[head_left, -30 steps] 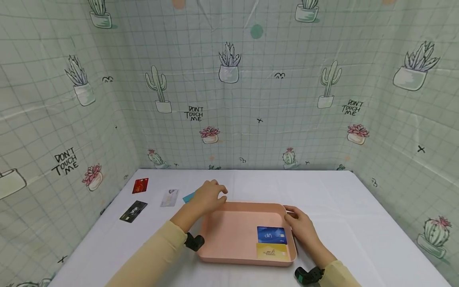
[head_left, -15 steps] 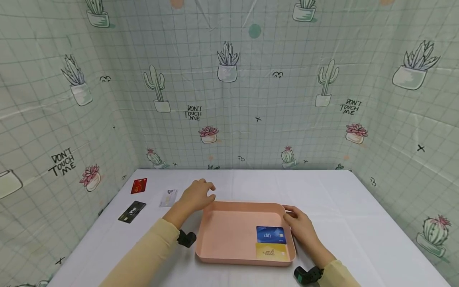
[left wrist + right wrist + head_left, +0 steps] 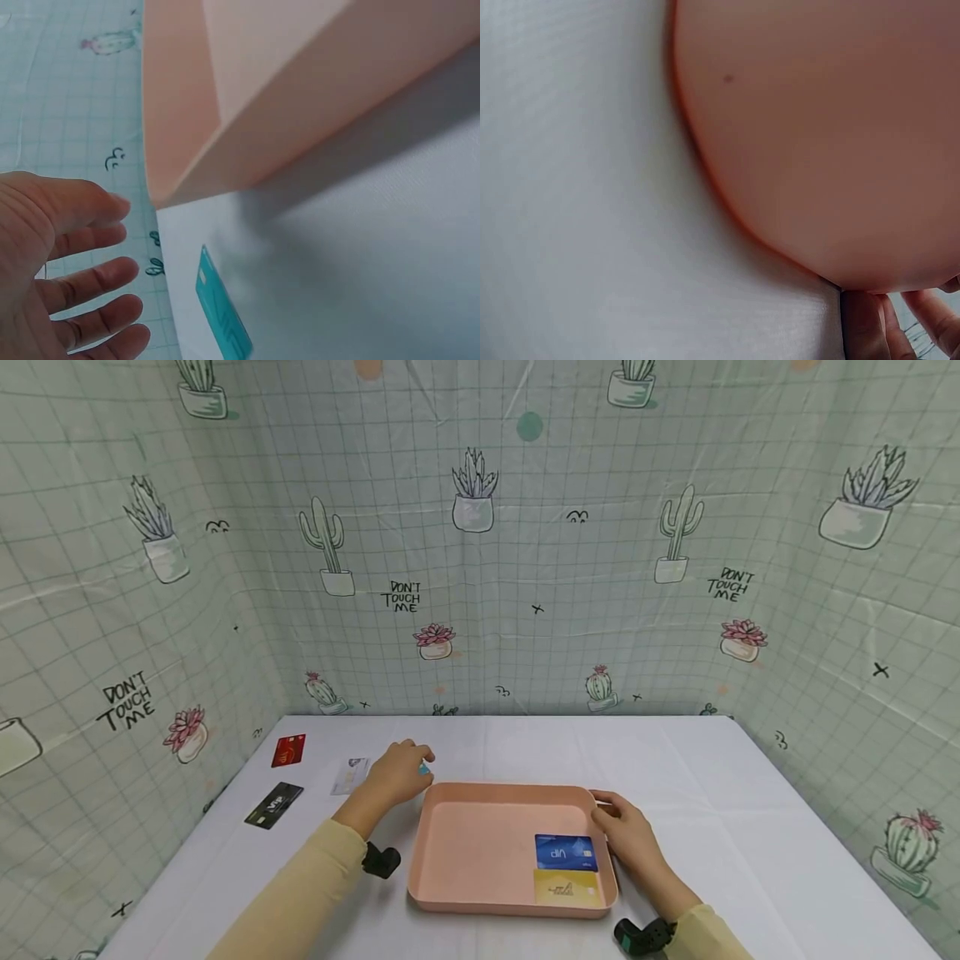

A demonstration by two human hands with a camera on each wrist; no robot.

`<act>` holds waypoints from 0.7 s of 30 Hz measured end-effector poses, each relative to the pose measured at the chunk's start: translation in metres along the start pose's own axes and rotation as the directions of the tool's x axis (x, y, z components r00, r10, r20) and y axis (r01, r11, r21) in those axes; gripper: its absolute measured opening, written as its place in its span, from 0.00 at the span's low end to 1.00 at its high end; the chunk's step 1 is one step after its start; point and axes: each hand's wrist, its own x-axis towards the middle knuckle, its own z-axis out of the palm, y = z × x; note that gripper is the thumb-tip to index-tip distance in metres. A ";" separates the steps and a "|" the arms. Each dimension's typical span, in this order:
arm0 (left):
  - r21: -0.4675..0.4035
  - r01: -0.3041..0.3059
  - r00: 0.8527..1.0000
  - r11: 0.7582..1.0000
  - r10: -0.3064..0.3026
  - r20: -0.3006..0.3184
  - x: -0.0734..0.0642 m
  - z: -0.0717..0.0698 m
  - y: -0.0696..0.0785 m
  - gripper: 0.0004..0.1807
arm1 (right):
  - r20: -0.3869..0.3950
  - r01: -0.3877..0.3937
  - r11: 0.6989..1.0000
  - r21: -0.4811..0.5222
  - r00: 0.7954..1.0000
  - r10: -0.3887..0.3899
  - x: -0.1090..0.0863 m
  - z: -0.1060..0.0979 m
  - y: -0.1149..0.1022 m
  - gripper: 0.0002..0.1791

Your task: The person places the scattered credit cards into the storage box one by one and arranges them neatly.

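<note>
My left hand (image 3: 402, 771) hovers beyond the tray's far left corner, its thumb and fingers parted. A teal card (image 3: 223, 304) lies on the table just past its fingertips in the left wrist view; from the head only a sliver shows between thumb and fingers. The shallow pink tray (image 3: 480, 852) sits in front of me. Inside, at its right end, are a blue card (image 3: 566, 852) and a yellow card (image 3: 566, 887). At the tray's far right corner my right hand (image 3: 628, 831) holds the rim; in the right wrist view its fingertips (image 3: 864, 319) meet the outer wall.
Left of the tray, a red card (image 3: 288, 750), a black card (image 3: 273, 805) and a pale, see-through-looking card (image 3: 350, 776) lie apart on the white table (image 3: 750, 852). A patterned cloth (image 3: 480, 568) walls in the table's back and sides.
My left hand has moved left, off the tray's far edge to over the teal card, which now mostly hides behind it. My right hand and the tray stay in place.
</note>
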 end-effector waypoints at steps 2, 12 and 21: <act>0.003 0.004 1.000 1.000 -0.004 -0.002 0.000 0.002 -0.002 0.16 | 0.003 -0.002 1.000 0.001 1.000 0.002 -0.001 -0.001 0.001 0.27; 0.010 0.047 0.999 0.999 -0.047 -0.011 -0.001 0.010 -0.011 0.16 | 0.012 0.015 1.000 0.026 1.000 -0.016 -0.003 -0.003 0.003 0.27; 0.008 0.062 0.998 0.998 -0.062 0.000 0.000 0.014 -0.020 0.18 | 0.006 0.009 0.999 0.031 1.000 -0.010 -0.004 -0.002 0.002 0.27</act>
